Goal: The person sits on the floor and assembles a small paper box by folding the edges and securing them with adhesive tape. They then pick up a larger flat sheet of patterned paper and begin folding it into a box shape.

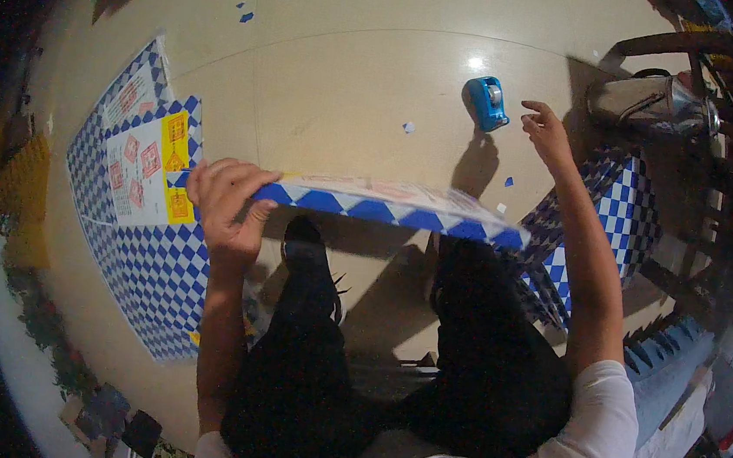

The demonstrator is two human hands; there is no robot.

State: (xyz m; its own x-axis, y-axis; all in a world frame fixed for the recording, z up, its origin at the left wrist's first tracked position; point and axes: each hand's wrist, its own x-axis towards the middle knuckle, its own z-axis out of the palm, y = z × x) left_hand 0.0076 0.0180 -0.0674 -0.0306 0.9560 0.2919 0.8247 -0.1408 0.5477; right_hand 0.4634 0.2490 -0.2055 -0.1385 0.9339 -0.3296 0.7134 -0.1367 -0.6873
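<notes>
Head view: the left hand (pixel 231 204) pinches a card (pixel 386 206); the right hand (pixel 549 133), fingers parted, holds nothing between dispenser (pixel 485 104) and can (pixel 630 102); the sheet (pixel 146 258) bears unreadable red print.

Patterned panel (pixel 368 209), centre: right end motion-blurred; underside hidden; part of left end hidden by left grip (pixel 229 204).
Dark right trouser leg (pixel 496 345), lower centre: foot end largely hidden behind panel.
Checked carton (pixel 626 199), right: partly hidden behind right forearm (pixel 595 258).
Paper scrap (pixel 246 17), upper left: too small for detail.
Plants (pixel 49 323), lower left: blurred, kind untellable.
White shirt (pixel 573 456), bottom: cut off by lower edge.
</notes>
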